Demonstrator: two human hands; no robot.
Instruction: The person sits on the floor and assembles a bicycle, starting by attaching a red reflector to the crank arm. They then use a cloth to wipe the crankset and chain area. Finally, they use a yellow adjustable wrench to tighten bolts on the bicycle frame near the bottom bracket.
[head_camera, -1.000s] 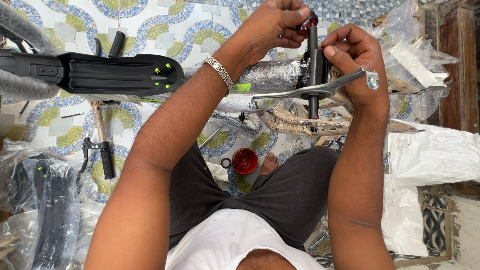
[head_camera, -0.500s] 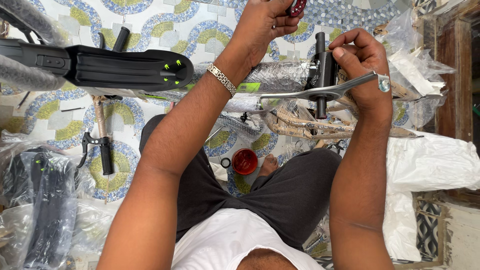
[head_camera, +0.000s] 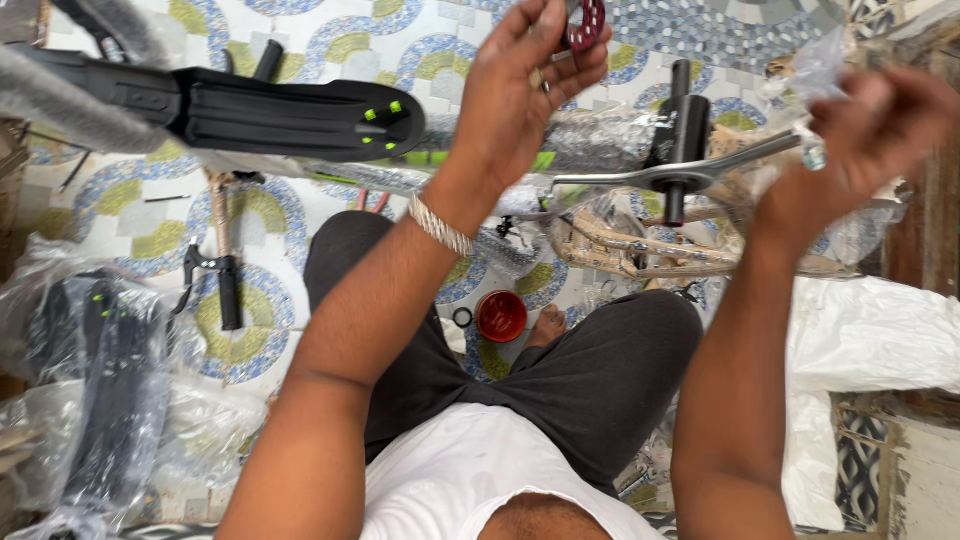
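I sat over the patterned tile floor (head_camera: 300, 60) with a bubble-wrapped bicycle frame (head_camera: 600, 140) lying across in front of my knees, low enough that both arms could work above it. The black mudguard (head_camera: 290, 115) stretched out to the left of the frame, clear of my lap, and a bag of more black parts (head_camera: 110, 400) lay left of the frame and nearer me, out of the way. The black stem post (head_camera: 682, 130) stood upright on the frame's right part, its grey lever (head_camera: 680, 172) running sideways beneath my right wrist. My left hand (head_camera: 520, 100) was raised above the frame, fingers pinched on a small red toothed ring (head_camera: 585, 22), held high where I could see it. My right hand (head_camera: 870, 120) was blurred just right of the post; whether it gripped anything I cannot tell. A red tin (head_camera: 500, 315) sat on the floor between my legs, below the frame, within easy reach.
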